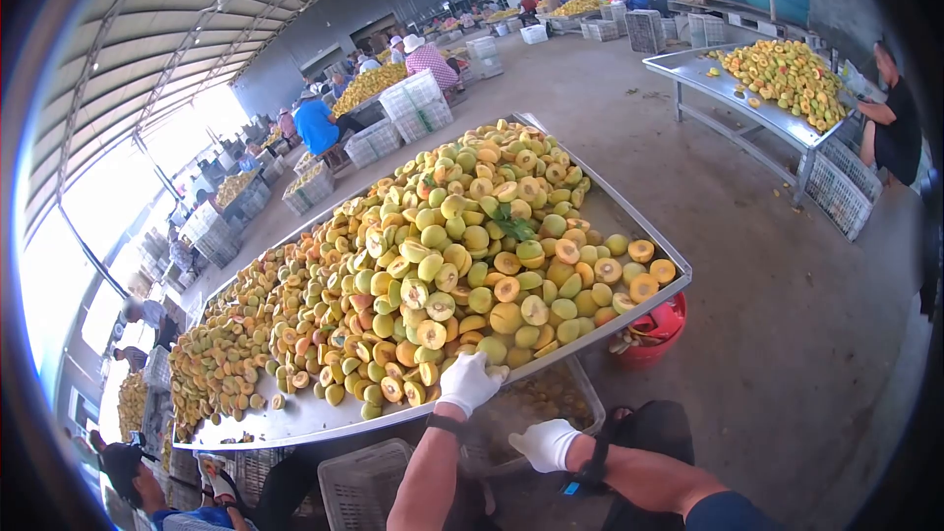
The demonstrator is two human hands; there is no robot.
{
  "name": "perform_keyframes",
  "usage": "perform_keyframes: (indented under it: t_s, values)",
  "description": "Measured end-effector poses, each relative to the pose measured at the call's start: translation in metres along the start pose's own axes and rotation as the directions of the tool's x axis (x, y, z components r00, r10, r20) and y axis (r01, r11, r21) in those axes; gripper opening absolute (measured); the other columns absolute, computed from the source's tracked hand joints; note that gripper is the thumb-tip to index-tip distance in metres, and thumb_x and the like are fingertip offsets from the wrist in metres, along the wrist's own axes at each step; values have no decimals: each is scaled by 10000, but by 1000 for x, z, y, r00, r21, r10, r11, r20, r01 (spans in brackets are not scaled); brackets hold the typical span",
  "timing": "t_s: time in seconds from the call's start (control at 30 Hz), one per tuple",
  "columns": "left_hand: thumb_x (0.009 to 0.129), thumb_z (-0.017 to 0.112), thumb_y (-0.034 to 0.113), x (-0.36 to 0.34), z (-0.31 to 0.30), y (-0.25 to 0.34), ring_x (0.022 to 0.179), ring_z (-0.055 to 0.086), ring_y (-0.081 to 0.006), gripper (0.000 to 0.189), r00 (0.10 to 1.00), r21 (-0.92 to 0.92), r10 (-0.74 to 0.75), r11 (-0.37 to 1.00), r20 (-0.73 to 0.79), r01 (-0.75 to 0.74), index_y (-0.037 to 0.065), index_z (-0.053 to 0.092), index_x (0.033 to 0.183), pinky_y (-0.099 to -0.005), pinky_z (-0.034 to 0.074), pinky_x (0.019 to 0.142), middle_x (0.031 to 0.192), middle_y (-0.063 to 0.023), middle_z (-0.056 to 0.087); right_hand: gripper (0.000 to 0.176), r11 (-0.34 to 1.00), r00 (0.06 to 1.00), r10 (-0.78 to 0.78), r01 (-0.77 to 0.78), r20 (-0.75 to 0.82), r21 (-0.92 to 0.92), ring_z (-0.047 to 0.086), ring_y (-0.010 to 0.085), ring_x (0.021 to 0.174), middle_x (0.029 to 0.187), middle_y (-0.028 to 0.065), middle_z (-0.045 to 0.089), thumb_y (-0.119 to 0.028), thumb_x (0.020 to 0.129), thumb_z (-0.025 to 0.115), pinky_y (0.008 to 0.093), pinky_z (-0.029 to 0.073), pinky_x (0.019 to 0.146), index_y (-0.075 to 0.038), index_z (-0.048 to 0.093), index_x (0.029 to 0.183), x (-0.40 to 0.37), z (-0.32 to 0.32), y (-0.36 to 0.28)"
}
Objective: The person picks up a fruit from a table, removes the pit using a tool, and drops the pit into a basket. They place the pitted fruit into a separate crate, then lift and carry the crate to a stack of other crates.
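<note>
A large heap of halved yellow-green fruit (433,265) lies on a metal table (320,421). My left hand (470,383), in a white glove, is at the table's near edge against the fruit, its fingers curled; what they hold, if anything, is hidden. My right hand (546,444), also gloved in white, is closed above a crate (588,395) below the table edge, and I cannot make out anything in it. Fruit pieces lie inside that crate. Some of the halves on the heap show brown pits or hollows, and green leaves (511,224) rest on top.
A red bucket (654,336) stands under the table's right corner. An empty-looking crate (362,488) is at the lower left, near a person in a dark cap (128,472). Another fruit table (688,67) with a seated person (893,123) is at the upper right.
</note>
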State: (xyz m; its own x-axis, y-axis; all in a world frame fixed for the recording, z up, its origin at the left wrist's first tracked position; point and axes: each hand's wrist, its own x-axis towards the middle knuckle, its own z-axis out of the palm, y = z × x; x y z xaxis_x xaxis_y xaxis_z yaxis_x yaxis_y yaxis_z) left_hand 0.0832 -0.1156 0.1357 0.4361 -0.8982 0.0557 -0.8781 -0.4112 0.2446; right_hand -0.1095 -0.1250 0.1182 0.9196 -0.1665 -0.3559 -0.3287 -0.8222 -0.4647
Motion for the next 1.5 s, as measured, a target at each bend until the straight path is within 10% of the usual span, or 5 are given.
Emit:
perform_keyframes:
  t_s: [0.63, 0.77, 0.8, 0.9, 1.5]
  values:
    - [851, 562, 126, -8, -10, -20, 786, 667, -366, 120, 916, 207, 385, 892, 113, -401, 41, 578, 934, -457, 540, 670, 891, -189, 635, 300, 1000, 1000, 2, -2, -26, -17, 666, 417, 884, 935, 196, 686, -137, 856, 524, 508, 520, 704, -93, 571, 1150, -1, -3, 10]
    - [858, 611, 73, -38, -1, -35, 728, 651, -286, 145, 796, -61, 268, 932, -542, -356, 30, 624, 996, -392, 529, 626, 895, -157, 660, 377, 999, 995, -35, 36, -90, 3, 667, 403, 906, 953, 197, 691, -159, 897, 496, 507, 527, 737, -114, 533, 1270, -8, 11, 10]
    - [876, 634, 71, -28, -17, -26, 717, 637, -175, 170, 892, -851, -304, 504, -334, -147, 2, 611, 1030, -305, 507, 555, 896, -98, 668, 411, 997, 976, -39, 52, -214, 55, 663, 419, 849, 900, 218, 681, -150, 905, 475, 512, 525, 710, -119, 513, 1313, -8, -19, 17]
    - [858, 638, 61, -45, -32, -30, 702, 618, -103, 458, 938, -991, -329, -38, -112, -132, -27, 510, 1288, -228, 463, 494, 919, -84, 677, 631, 975, 896, -1, 99, -444, 198, 634, 442, 760, 831, 255, 651, -140, 872, 511, 537, 503, 673, -98, 303, 1466, 2, -23, 26]
    - [843, 481, 180, -58, -10, -27, 893, 622, -178, 365, 956, -938, -293, -339, 28, -76, -14, 593, 1131, -292, 528, 797, 1023, -106, 618, 416, 911, 555, 23, 330, -832, 245, 631, 434, 919, 982, 260, 646, -36, 860, 643, 416, 521, 775, 55, 504, 1241, 46, -19, -25]
